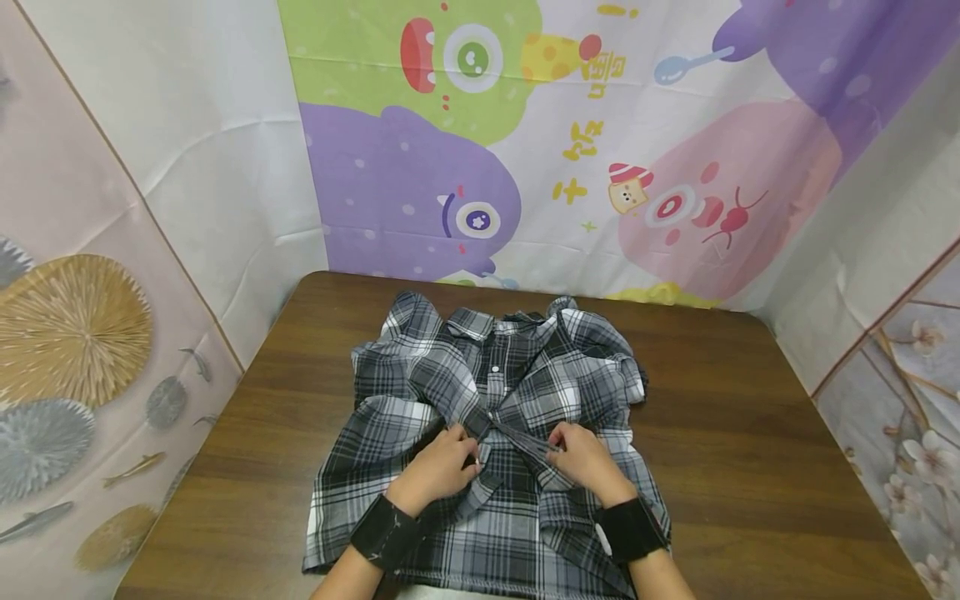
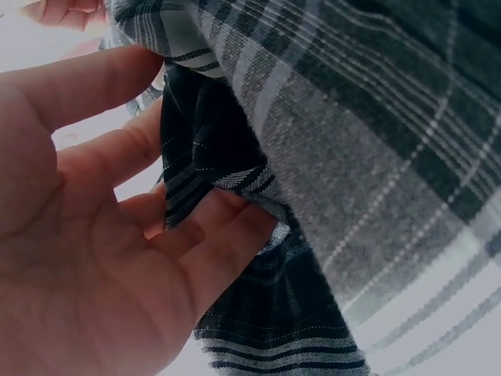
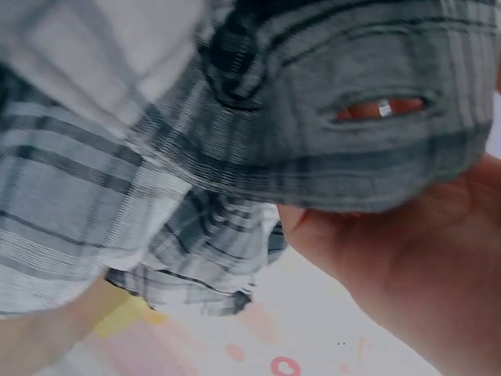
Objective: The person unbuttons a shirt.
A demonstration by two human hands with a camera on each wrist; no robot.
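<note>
A grey, black and white plaid shirt point(image 1: 502, 533) lies spread front side up, its collar point(image 1: 472, 323) toward the far edge. A white button point(image 1: 495, 368) shows just below the collar. My left hand point(image 1: 440, 462) pinches one front edge around the shirt's middle; in the left wrist view, dark cloth passes between the thumb and fingers point(image 2: 129, 145). Opposite it, my right hand point(image 1: 585, 458) pinches the other front edge, pulled taut into a narrow strip. A buttonhole point(image 3: 383, 108) in that strip appears in the right wrist view, with skin visible through the slit.
The shirt lies on a brown wooden table point(image 1: 720, 442). Behind it hangs a curtain point(image 1: 570, 242) with cartoon animals. Patterned cloth panels point(image 1: 135, 400) flank both sides. Black bands point(image 1: 384, 533) circle both wrists, and the shirt's hem reaches the near edge.
</note>
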